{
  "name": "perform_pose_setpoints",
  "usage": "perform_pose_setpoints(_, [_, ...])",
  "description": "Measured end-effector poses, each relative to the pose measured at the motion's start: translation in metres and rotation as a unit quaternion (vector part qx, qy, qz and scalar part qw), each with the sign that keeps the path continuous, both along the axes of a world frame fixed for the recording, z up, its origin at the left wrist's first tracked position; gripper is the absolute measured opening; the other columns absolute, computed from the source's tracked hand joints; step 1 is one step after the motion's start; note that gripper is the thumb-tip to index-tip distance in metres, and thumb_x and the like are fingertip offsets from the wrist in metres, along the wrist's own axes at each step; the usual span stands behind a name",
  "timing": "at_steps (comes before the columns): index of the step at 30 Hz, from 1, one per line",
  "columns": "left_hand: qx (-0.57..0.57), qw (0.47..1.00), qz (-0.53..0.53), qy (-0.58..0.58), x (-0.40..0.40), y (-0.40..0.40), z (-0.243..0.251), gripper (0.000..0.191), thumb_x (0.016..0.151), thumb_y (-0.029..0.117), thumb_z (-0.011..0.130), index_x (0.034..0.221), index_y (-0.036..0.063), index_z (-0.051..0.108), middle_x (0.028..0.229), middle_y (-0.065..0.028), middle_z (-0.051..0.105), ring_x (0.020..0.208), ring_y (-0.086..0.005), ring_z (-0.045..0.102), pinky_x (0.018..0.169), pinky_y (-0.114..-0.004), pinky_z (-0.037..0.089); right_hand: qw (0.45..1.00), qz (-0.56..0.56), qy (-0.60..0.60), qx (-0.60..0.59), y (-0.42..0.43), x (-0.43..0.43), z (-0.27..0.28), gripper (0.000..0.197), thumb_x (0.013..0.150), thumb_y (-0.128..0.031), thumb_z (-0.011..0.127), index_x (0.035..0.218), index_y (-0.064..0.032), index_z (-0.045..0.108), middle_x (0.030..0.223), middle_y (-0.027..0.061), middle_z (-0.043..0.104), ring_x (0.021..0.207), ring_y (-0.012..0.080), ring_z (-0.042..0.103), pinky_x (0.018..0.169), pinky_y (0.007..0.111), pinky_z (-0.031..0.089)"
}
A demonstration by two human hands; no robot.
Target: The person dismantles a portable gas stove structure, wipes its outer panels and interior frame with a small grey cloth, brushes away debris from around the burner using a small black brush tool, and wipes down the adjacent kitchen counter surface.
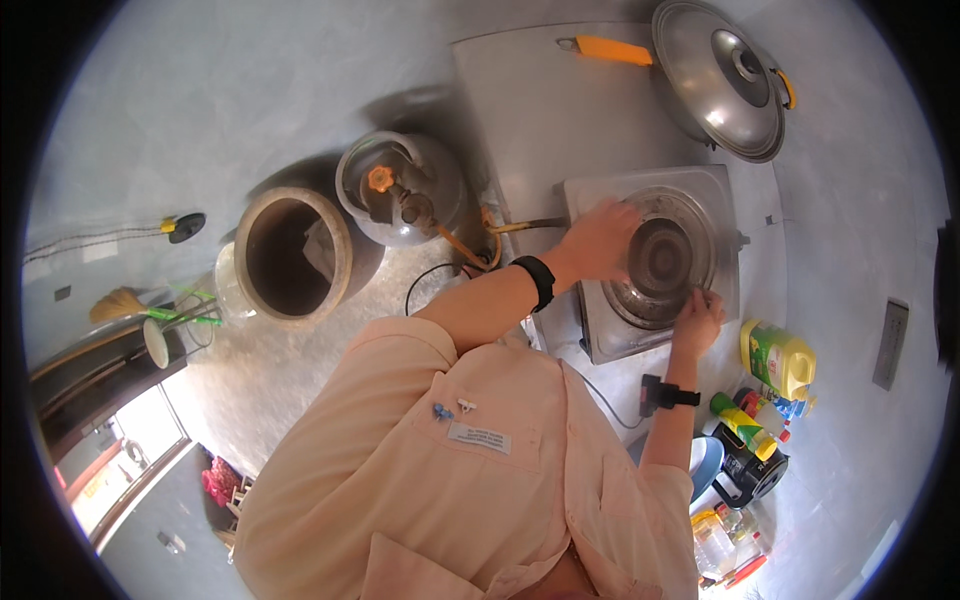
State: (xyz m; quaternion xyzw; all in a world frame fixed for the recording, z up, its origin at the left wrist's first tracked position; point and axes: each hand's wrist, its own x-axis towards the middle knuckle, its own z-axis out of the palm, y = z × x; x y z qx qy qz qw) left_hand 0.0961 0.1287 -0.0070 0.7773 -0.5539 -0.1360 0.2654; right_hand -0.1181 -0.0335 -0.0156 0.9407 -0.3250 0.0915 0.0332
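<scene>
A single-burner gas stove [652, 176] of stainless steel stands on the counter before me. A round metal drip pan [703, 217] with a dark ringed centre surrounds its burner [664, 259]. My left hand [600, 236], slightly blurred, reaches over the pan's left rim, its fingertips partly hidden. At the lower right rim, the fingers of my right hand [699, 322] are pinched on the pan's edge. Whether the pan is raised from the stove I cannot tell. A black band is around each wrist.
A lidded wok [712, 82] with orange handles stands beyond the stove. Left of the counter are a gas cylinder [435, 184], its orange hose [459, 247] and a large clay jar [341, 259]. An oil jug [776, 360], several bottles and a black kettle [756, 469] stand at right.
</scene>
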Motion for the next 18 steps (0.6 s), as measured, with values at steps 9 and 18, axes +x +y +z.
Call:
perform_pose_setpoints(9, [-0.027,1.0,-0.009,-0.008,0.001,0.003,0.006,0.088,0.06,0.052,0.074,0.124,-0.0039,0.05,0.132,-0.0133,0.046,0.126,-0.0268,0.038,0.11,-0.044,0.025,0.999,-0.007,-0.029,0.046,0.0,-0.001,-0.002,0.025,0.08,-0.011,0.06,0.104,-0.0098,0.066,0.113,0.0107,0.055,0.1,0.034,0.051,0.087,0.043,0.046])
perform_pose_setpoints(18, [0.002,1.0,0.006,-0.023,-0.004,0.002,0.007,0.086,0.058,0.054,0.074,0.12,-0.0027,0.052,0.128,-0.0109,0.048,0.124,-0.0261,0.039,0.109,-0.044,0.026,0.986,0.097,-0.086,0.101,0.045,-0.01,0.013,0.021,0.077,-0.013,0.067,0.096,-0.0064,0.068,0.108,0.0115,0.056,0.099,0.0342,0.051,0.085,0.042,0.045])
